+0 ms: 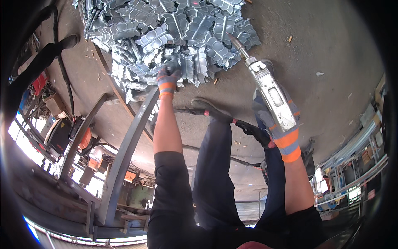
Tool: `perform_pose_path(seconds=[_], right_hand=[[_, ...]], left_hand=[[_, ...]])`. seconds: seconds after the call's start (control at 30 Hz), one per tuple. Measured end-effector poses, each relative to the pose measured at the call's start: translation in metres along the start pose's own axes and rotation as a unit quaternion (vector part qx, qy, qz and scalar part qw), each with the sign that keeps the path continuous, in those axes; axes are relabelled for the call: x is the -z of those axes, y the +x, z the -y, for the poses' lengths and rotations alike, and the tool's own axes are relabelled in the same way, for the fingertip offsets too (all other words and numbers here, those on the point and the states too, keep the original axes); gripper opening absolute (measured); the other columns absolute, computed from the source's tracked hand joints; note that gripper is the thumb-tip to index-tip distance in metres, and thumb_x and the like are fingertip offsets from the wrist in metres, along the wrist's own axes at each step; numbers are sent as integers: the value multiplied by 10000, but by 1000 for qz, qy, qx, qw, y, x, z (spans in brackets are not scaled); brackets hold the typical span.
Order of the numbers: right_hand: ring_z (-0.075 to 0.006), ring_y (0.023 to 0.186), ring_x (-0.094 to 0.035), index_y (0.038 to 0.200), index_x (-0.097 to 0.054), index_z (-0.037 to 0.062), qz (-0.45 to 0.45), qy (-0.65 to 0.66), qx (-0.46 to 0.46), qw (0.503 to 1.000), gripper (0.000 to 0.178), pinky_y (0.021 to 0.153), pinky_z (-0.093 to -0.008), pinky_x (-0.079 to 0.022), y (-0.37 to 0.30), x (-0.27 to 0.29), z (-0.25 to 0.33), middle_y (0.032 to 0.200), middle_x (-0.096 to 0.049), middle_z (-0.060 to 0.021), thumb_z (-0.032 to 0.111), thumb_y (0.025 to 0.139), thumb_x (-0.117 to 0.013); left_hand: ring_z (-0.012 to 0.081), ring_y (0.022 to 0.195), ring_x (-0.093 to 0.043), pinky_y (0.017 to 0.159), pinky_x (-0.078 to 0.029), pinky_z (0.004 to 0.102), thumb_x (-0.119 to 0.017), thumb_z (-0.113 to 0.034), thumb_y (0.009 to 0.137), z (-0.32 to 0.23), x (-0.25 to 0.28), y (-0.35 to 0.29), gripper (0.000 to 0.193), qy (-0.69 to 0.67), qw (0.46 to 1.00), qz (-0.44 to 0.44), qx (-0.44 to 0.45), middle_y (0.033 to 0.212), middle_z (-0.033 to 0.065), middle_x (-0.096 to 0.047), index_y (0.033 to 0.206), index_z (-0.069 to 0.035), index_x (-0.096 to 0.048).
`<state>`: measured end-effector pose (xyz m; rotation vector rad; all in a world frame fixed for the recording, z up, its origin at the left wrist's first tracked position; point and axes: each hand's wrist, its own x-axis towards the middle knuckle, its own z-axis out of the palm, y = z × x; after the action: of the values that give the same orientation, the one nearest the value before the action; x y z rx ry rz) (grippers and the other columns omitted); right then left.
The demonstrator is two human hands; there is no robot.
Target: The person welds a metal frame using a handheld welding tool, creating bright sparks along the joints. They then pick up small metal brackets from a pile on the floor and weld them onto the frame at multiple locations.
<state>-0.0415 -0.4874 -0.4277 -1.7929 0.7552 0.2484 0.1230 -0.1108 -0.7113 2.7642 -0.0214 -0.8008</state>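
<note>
My left hand (168, 78), in a grey and orange glove with dark fingers, reaches to the near edge of a heap of silvery metal leaf shapes (199, 27). Its fingers look curled in against the pieces; what lies between them is hidden. In my right hand (262, 111), gloved the same way, is a welding gun (282, 112) with a scuffed white body. Its slim copper-coloured nozzle (237, 43) points up and left, over the heap's right edge. A black cable (253, 132) with red bands trails from beside my right hand across my legs.
A long steel bar (130, 145) and a curved rail of a metal frame rise on the left. A thin bar (108, 74) lies along the heap's left side. Another person's dark leg and shoe (69, 41) show at upper left. Racks (352, 182) stand at far right.
</note>
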Motion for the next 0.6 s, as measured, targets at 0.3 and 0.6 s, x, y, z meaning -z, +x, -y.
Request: perform_pose_path(seconds=[0.3,0.6], right_hand=[[-199,1163,-703,1439,-631,-8,10,107,-77,991,596,1009,-345,-563,1,8,1,1333,-737,-128,-13,876,-827],[-162,1133,-687,1435,-629,-13,22,133,-98,986,563,991,-323,-558,5,14,-3,1325,-735,-109,-11,898,-796]], left_hand=[[283,1193,-641,1072,-517,418,-1011,-349,749,-33,-26,-30,1021,-164,979,112,41,1353,188,-643,1505,59,-459],[300,1296,-627,1127,-518,407,-905,30,782,-37,-19,-69,1092,-544,830,-25,119,1445,177,-608,1666,21,-263]])
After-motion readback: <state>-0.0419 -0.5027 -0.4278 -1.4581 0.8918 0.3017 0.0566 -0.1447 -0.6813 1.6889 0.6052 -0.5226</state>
